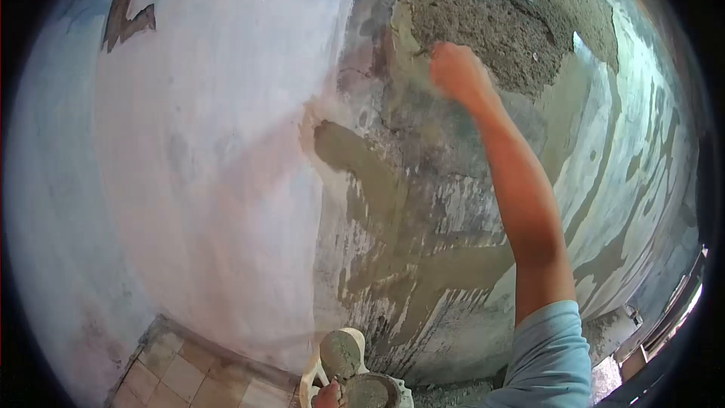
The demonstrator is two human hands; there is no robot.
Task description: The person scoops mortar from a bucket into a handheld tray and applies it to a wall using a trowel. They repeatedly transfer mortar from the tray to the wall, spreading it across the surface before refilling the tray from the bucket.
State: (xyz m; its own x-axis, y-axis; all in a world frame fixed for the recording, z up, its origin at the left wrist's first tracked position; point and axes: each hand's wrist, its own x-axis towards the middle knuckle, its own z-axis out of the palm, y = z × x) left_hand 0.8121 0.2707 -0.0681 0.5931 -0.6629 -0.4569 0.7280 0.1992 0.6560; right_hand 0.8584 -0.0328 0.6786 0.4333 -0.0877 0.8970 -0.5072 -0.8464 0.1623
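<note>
My right hand (457, 72) is raised to the wall, closed in a fist at the left edge of a rough patch of coarse plaster (491, 34). A small dark edge shows beside its fingers, but what it grips is hidden. Low in the view, my left hand (330, 395) is closed around the handle side of a pale plastic container (351, 335) with a cut-open top. Grey wet cement mix (370, 391) lies inside it. Only part of this hand shows.
The wall's left side is whitish (219, 143), with a chipped brown patch (128, 15). Wet grey-green smears (366, 174) mark the bare middle section. Floor tiles (181, 378) meet the wall at lower left. Objects stand by a bright opening at lower right.
</note>
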